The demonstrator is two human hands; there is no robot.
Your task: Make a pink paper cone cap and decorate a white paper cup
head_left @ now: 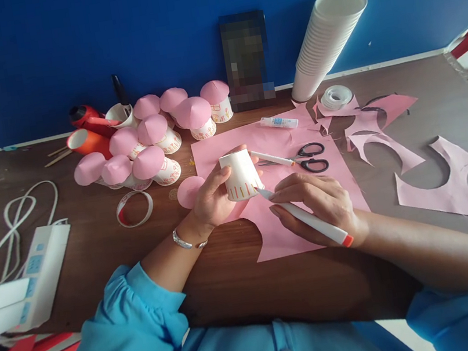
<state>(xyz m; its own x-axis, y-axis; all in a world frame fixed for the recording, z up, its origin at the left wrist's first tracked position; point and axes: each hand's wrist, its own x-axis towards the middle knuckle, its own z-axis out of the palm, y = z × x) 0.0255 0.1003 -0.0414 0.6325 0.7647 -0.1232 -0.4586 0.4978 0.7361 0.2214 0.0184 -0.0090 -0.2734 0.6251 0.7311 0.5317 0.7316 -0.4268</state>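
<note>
My left hand [212,193] is wrapped round a white paper cup [239,169], held upside down above the table. Short strokes in red and yellow run along the cup's wide lower rim. In my right hand [317,204] is a white marker pen [315,223] with a red-orange end, its tip at the right side of that rim. Just behind the cup, a second white marker [273,158] lies beside black-handled scissors [313,158]. Pink paper [285,226] with cut-out curves spreads beneath both hands.
Several decorated cups with pink cone tops [148,163] stand at the back left. A tall stack of cups [328,38] leans against the wall. Also here are a glue tube [279,123], clear tape [335,97], pink scraps [437,180], a paper ring [134,208] and a power strip [46,274].
</note>
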